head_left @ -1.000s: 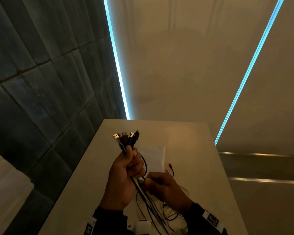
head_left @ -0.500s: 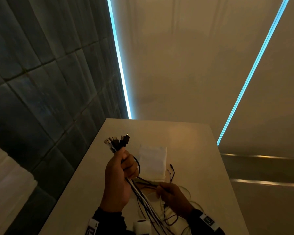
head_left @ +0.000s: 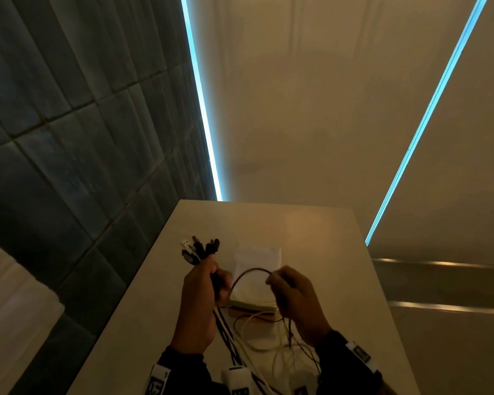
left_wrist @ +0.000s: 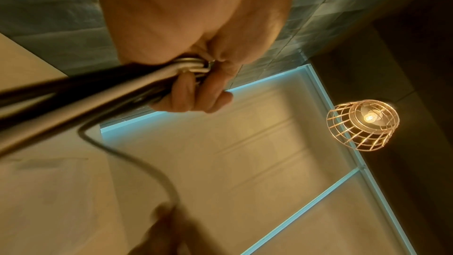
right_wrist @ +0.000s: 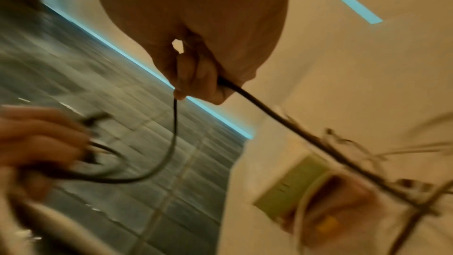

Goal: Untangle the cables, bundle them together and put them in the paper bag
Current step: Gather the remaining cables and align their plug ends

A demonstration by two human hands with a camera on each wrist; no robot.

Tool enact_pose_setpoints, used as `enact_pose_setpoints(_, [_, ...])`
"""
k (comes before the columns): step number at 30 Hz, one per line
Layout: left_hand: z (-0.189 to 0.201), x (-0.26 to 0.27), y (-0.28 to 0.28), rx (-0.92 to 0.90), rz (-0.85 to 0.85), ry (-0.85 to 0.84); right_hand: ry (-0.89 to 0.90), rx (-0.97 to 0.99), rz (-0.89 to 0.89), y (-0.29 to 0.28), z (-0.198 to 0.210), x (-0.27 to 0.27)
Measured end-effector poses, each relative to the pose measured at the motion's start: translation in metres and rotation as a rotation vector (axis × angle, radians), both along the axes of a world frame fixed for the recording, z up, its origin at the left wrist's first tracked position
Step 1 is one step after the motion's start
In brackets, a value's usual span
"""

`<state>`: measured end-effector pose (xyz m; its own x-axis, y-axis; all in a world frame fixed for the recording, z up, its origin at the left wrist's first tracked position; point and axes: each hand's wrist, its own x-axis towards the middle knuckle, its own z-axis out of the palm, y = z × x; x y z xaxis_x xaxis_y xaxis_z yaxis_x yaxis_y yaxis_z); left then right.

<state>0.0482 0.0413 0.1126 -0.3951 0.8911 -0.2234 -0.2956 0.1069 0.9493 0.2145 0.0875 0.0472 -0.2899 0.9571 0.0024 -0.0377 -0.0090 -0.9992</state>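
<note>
Head view: both hands work the cables above the worktop (head_left: 311, 238).
Left hand (head_left: 201, 297) fists the bundle (head_left: 220, 323), plugs (head_left: 198, 249) pointing up past its fingers, long axis upright. Right hand (head_left: 293, 295) pinches one dark cable (head_left: 247, 273) arching between both hands; loose ends trail below. Bag (head_left: 257, 277) lies flat just beyond the fingers.

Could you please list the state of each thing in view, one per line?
Bunch of black and white cables: gripped upright in the left hand, plugs fanned out on top.
Thin dark cable: arched between both hands, pinched by the right hand.
White paper bag: lying flat on the beige table.
Caged ceiling lamp: lit.
</note>
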Motion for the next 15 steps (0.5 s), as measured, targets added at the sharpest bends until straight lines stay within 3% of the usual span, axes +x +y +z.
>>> enact_pose_setpoints(3, [0.002, 0.007, 0.001, -0.015, -0.047, -0.033, 0.107, 0.069, 0.191, -0.013, 0.047, -0.009])
enact_pose_setpoints(5, [0.006, 0.007, 0.002, -0.022, -0.094, -0.156, 0.127, 0.047, 0.32, -0.022, 0.057, -0.014])
enact_pose_setpoints(9, [0.017, 0.006, 0.002, 0.086, -0.121, -0.449, 0.1, -0.001, 0.365, -0.023, 0.042, -0.013])
enact_pose_setpoints(15, [0.015, 0.004, 0.002, 0.202, -0.166, -0.466, -0.045, 0.043, 0.332, -0.017, -0.01, -0.007])
